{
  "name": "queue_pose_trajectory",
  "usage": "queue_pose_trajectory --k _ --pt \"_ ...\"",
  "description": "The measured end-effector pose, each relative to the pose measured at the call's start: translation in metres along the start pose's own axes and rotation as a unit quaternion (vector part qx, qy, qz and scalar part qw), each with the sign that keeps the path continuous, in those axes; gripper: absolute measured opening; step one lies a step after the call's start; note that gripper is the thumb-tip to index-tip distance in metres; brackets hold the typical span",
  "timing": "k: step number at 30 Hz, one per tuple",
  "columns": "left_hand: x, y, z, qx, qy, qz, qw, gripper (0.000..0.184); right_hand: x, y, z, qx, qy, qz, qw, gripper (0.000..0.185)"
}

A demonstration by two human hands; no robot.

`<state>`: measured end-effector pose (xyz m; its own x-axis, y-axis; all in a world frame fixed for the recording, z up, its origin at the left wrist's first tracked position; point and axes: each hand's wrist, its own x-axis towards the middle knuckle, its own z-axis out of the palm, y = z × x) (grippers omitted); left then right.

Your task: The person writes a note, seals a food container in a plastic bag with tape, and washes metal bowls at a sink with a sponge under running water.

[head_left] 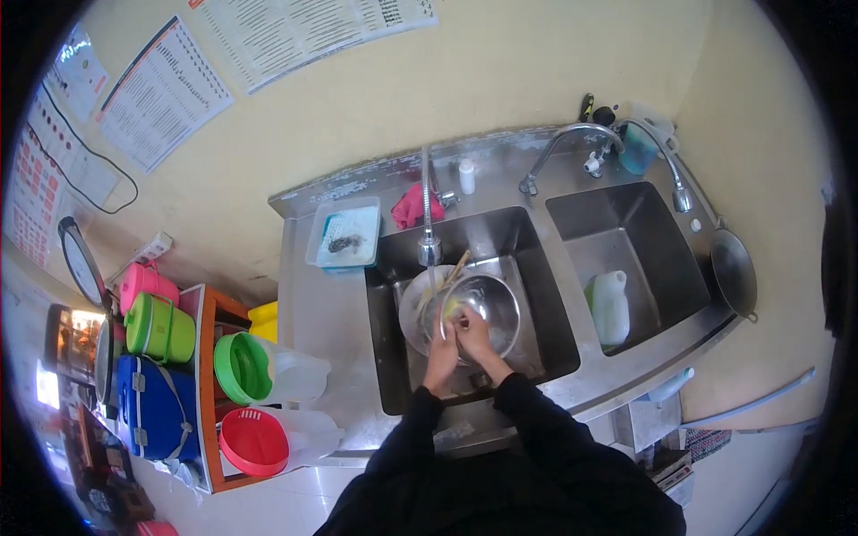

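A shiny metal bowl (503, 313) is held tilted over the left sink basin (536, 357). At its left rim, my left hand (441, 357) is closed on the edge, with the fingers partly hidden. Inside the bowl's near left side, my right hand (475, 338) is closed around a small yellow-green sponge (452, 306), mostly covered by the fingers. Behind the bowl lies a pale round dish (414, 304) with a wooden-handled utensil (460, 263) leaning on it. Water runs from the faucet head (430, 250) just above my left hand.
A plastic tub (344, 234) and pink cloth (411, 207) sit behind the left basin. The right basin (657, 259) holds a jug-like bottle (609, 308). A wok (735, 272) stands at the right edge. Green (241, 368) and red (255, 442) pitchers lie left.
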<state>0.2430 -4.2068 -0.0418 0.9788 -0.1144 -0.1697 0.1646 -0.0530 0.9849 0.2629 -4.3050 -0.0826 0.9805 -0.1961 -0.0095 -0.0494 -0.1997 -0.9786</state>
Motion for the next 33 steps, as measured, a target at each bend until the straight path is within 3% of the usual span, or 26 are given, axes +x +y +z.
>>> queue_pose_trajectory --k 1,3,6,7,8,9,10,11,14,15,18,19,20,21,22,23,24,25,26,28,30,31,32,33 --pt "-0.004 0.013 -0.007 0.004 0.019 0.005 1.000 0.045 -0.006 0.000 -0.007 -0.123 -0.079 -0.011 0.989 0.028" --pt "-0.004 0.016 -0.020 0.066 0.010 0.053 0.996 0.044 -0.014 -0.013 -0.032 -0.361 -0.227 -0.036 0.904 0.025" --pt "-0.009 -0.003 -0.012 0.138 0.034 0.071 0.987 0.044 0.015 -0.015 -0.029 -0.428 -0.049 0.019 0.902 0.028" --pt "-0.011 -0.004 -0.003 0.145 0.046 0.090 0.984 0.044 0.017 -0.018 -0.018 -0.377 0.003 0.008 0.926 0.031" --pt "-0.016 -0.007 0.001 0.151 0.059 0.105 0.981 0.044 0.014 -0.007 -0.007 -0.326 -0.030 -0.018 0.945 0.032" --pt "-0.013 -0.006 -0.004 0.097 0.046 0.025 0.994 0.044 0.009 0.015 0.008 -0.274 -0.063 -0.043 0.959 0.034" --pt "-0.010 0.000 -0.013 0.095 0.035 0.029 0.995 0.045 0.004 0.029 0.015 -0.221 -0.093 -0.070 0.968 0.035" --pt "-0.007 0.011 -0.024 0.094 0.023 0.036 0.995 0.047 -0.009 0.016 0.006 -0.246 -0.142 -0.090 0.954 0.030" --pt "-0.014 0.010 -0.024 0.119 0.031 0.091 0.988 0.050 0.005 0.014 -0.005 -0.385 -0.073 0.053 0.919 0.025" --pt "-0.018 0.008 -0.017 0.135 0.045 0.105 0.984 0.049 0.012 0.006 -0.004 -0.339 0.003 0.017 0.940 0.020" --pt "-0.021 0.000 -0.012 0.155 0.060 0.106 0.980 0.047 0.024 0.012 0.031 -0.116 0.024 -0.007 0.993 0.020" --pt "-0.015 0.002 -0.019 0.148 0.058 0.088 0.983 0.047 0.026 0.033 0.043 0.066 -0.034 0.076 0.994 0.022" --pt "-0.006 0.007 -0.028 0.142 0.055 0.072 0.986 0.047 0.021 0.030 0.042 0.022 -0.116 0.052 0.992 0.022" --pt "-0.005 0.029 -0.035 0.173 0.047 -0.038 0.983 0.045 0.009 0.025 0.034 -0.022 -0.199 0.031 0.979 0.021" --pt "-0.003 0.027 -0.045 0.164 0.052 -0.002 0.985 0.044 -0.002 0.020 0.023 -0.067 -0.279 0.011 0.958 0.021" --pt "0.002 0.021 -0.054 0.154 0.057 0.035 0.986 0.043 -0.005 0.007 0.005 -0.269 -0.314 -0.072 0.908 0.017" --pt "0.001 0.016 -0.058 0.145 0.063 0.071 0.985 0.043 0.005 0.008 -0.009 -0.380 -0.300 -0.160 0.860 0.017" --pt "-0.005 0.021 -0.056 0.155 0.066 0.002 0.986 0.043 0.022 0.010 -0.023 -0.481 -0.277 -0.245 0.795 0.017" --pt "-0.003 0.012 -0.054 0.184 0.057 0.034 0.981 0.043 0.039 0.009 -0.029 -0.573 -0.246 -0.325 0.711 0.017" --pt "0.004 -0.018 -0.053 0.238 0.037 0.096 0.966 0.046 0.062 -0.014 -0.035 -0.569 -0.226 -0.512 0.603 0.025" --pt "0.004 0.005 -0.054 0.219 0.022 0.032 0.975 0.044 0.062 -0.011 -0.031 -0.556 -0.200 -0.531 0.608 0.031" --pt "-0.001 0.030 -0.054 0.196 0.016 -0.019 0.980 0.043 0.054 -0.005 -0.025 -0.552 -0.180 -0.458 0.673 0.032" --pt "0.009 0.015 -0.059 0.221 0.036 0.034 0.974 0.043 0.046 0.004 -0.022 -0.543 -0.160 -0.383 0.730 0.033" --pt "0.018 0.000 -0.063 0.248 0.059 0.086 0.963 0.043 0.029 0.008 -0.021 -0.567 -0.187 -0.309 0.741 0.033"
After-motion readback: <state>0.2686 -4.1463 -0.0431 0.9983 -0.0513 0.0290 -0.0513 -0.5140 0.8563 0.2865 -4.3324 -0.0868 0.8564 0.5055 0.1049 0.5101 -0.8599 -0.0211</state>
